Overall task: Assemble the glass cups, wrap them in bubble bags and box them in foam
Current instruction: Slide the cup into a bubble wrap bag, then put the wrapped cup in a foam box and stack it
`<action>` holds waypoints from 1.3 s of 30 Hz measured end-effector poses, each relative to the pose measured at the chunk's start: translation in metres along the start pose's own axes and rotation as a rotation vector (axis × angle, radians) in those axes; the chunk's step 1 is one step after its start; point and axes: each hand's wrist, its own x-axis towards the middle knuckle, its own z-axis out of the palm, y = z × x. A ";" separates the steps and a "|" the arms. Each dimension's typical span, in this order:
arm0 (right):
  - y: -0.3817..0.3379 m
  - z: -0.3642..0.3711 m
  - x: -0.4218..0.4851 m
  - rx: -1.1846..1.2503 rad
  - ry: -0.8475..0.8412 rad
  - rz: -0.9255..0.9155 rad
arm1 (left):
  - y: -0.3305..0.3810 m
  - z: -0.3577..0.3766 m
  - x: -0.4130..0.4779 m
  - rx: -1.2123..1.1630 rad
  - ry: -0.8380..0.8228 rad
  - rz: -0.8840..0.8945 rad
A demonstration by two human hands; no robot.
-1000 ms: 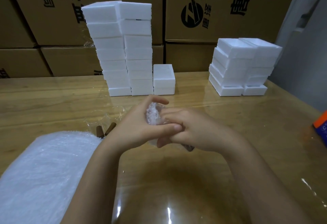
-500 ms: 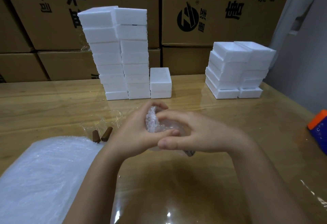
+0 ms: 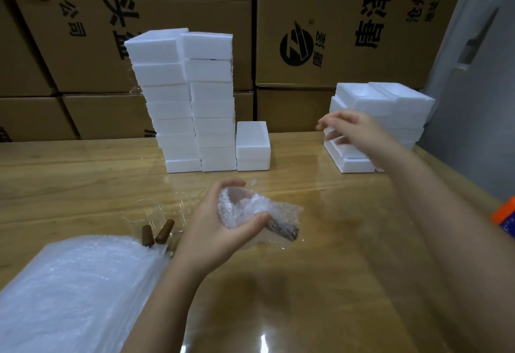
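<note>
My left hand [image 3: 220, 227] grips a glass cup wrapped in a bubble bag [image 3: 250, 209] just above the wooden table [image 3: 320, 241]; a brown handle end shows through the bag's right side. My right hand [image 3: 354, 130], blurred, is stretched out in front of the stack of open foam box halves [image 3: 390, 104] at the back right, fingers loosely spread; whether it touches the foam is unclear. Two clear glass cups [image 3: 167, 210] and brown wooden handles [image 3: 157, 234] lie left of my left hand.
A pile of bubble bags [image 3: 69, 291] fills the near left. Tall stacks of closed white foam boxes [image 3: 189, 102] stand at the back centre, a low stack [image 3: 252, 146] beside them. Cardboard cartons [image 3: 334, 18] wall the back. An orange and blue object [image 3: 505, 217] sits at the right edge.
My right hand has let go of the wrapped cup and moved up and right to the foam halves. My left hand now holds the wrapped cup alone.
</note>
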 end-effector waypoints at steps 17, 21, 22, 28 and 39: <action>0.082 -0.072 0.121 -0.596 0.241 0.176 | -0.010 -0.006 0.009 -0.211 0.230 -0.146; 0.066 -0.060 0.104 -0.613 0.398 0.077 | -0.009 -0.007 0.008 -0.213 0.237 -0.140; 0.062 -0.055 0.095 -0.603 0.421 0.035 | -0.008 -0.007 0.007 -0.214 0.237 -0.140; 0.051 -0.014 0.010 -0.465 0.345 -0.310 | 0.003 -0.015 0.001 -0.235 0.281 -0.097; 0.072 0.056 -0.187 -0.490 -0.165 -0.526 | 0.002 -0.018 -0.033 -0.300 0.389 -0.086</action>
